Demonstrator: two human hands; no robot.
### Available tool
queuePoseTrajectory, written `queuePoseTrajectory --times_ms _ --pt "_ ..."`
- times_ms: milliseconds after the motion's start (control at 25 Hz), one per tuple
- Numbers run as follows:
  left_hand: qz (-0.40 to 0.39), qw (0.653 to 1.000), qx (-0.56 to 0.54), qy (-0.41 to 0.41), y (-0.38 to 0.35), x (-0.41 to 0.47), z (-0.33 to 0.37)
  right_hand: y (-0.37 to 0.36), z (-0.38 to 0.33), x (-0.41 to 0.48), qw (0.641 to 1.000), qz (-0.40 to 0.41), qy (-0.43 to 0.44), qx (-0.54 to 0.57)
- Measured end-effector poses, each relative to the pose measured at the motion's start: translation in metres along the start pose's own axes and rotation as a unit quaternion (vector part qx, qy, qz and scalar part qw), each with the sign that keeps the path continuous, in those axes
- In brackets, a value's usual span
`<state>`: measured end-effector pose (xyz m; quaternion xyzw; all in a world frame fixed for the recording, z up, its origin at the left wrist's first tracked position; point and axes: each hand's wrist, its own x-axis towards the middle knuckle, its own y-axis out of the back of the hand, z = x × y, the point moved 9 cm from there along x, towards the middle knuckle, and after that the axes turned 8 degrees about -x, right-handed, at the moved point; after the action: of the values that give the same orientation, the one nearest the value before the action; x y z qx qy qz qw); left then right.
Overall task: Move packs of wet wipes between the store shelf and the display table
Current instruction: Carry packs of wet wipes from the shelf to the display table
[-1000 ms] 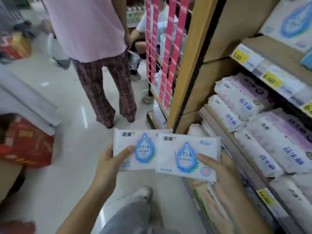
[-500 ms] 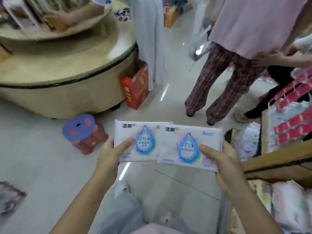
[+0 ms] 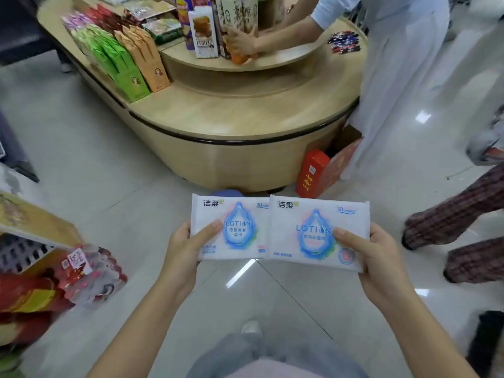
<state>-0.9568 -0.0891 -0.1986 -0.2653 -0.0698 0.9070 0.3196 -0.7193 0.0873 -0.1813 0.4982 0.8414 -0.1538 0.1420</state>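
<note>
Head view: I've turned; display table (image 3: 245, 115) now at twelve o'clock, likely drop-off, left hand (image 3: 185, 252) and right hand (image 3: 376, 260) gripping LOTION wipes packs (image 3: 305, 219).

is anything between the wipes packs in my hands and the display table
Nothing visible. The left pack and right pack face the bare ledge of the display table across open floor; a red box stands at its base, to the right.

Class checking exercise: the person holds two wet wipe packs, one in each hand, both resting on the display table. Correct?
No. In the head view the left hand holds the left pack and the right hand the right pack in the air, short of the display table.
</note>
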Motion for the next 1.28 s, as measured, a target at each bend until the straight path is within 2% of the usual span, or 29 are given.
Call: queuePoseTrajectory --times_ms 400,560,840,1040,1280 --pt "0.072 0.996 -0.051 -0.012 0.05 0.127 0.062 -0.135 -0.038 0.155 0.996 -0.078 -0.022 -0.046" --pt "0.13 0.988 -0.083 -0.009 0.081 0.181 0.087 -0.197 -0.056 0.223 0.989 -0.122 -0.043 -0.068" --pt "0.177 0.977 -0.119 -0.004 0.156 0.277 0.137 -0.321 -0.066 0.315 0.975 -0.182 -0.064 -0.111" --pt "0.139 0.986 -0.084 0.025 0.233 0.381 0.191 -0.411 -0.051 0.367 0.987 -0.122 -0.078 -0.073" --pt "0.024 0.998 0.027 0.057 0.275 0.506 0.273 -0.505 -0.048 0.399 0.995 -0.042 -0.091 0.02"
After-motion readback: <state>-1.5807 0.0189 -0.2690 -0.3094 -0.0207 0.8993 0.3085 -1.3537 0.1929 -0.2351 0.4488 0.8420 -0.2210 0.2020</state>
